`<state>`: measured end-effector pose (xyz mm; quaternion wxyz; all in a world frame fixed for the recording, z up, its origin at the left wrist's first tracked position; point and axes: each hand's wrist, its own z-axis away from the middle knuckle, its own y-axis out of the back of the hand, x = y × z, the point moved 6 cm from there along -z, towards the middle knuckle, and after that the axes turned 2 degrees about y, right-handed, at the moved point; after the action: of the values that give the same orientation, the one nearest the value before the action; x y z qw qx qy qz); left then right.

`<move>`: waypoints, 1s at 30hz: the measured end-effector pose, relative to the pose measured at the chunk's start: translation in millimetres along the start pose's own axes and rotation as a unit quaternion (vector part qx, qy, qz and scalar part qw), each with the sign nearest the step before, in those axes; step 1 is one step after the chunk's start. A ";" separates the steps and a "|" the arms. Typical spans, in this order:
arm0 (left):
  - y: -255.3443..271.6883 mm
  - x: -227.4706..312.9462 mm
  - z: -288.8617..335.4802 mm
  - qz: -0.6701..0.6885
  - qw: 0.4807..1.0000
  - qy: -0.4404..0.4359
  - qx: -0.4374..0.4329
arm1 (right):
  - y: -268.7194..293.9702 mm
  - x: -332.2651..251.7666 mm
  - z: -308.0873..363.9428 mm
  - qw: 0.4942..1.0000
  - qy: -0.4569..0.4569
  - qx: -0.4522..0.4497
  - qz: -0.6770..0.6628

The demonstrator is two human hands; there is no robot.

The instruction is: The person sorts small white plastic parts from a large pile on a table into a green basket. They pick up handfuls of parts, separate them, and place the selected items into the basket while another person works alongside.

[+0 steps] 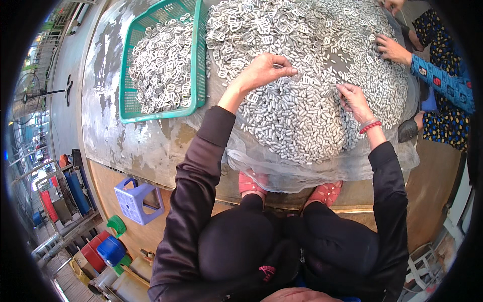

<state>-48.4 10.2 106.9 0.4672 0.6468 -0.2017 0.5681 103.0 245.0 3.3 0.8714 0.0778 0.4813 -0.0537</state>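
A wide heap of small grey metal pellets point(297, 118) lies in front of me on a clear plastic sheet point(282, 173). Flat slotted metal buckles point(262, 26) are mixed in, thickest at the heap's far left. My left hand point(265, 71) hovers over the left part of the heap, thumb and fingers pinched together. Closer to the right side, my right hand point(355, 102), with a red band at the wrist, has its fingers curled and closed just above the pellets. Whatever either hand pinches is too small to make out.
Left of the heap stands a green plastic basket point(195, 60) filled with buckles. At the right, another person's hand point(393, 49) in a blue sleeve touches the heap, and a second hand point(393, 5) shows beyond. A purple stool point(132, 204) stands at the lower left.
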 end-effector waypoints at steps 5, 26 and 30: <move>-17.5 -1.6 9.9 0.445 0.889 0.071 -0.078 | -11.0 -14.2 2.3 0.994 0.048 -0.058 -0.085; -18.3 -67.6 -12.9 -0.246 0.967 0.055 0.046 | -39.4 -81.1 16.8 0.978 0.077 -0.111 -0.162; 2.0 -46.3 17.2 0.180 0.974 0.133 0.036 | -56.2 -87.8 -17.8 0.990 0.037 -0.130 -0.040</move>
<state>-53.2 -17.6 66.3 0.3563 0.5346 -0.2303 0.7310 32.1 194.8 63.6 0.8531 -0.0540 0.5184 -0.0228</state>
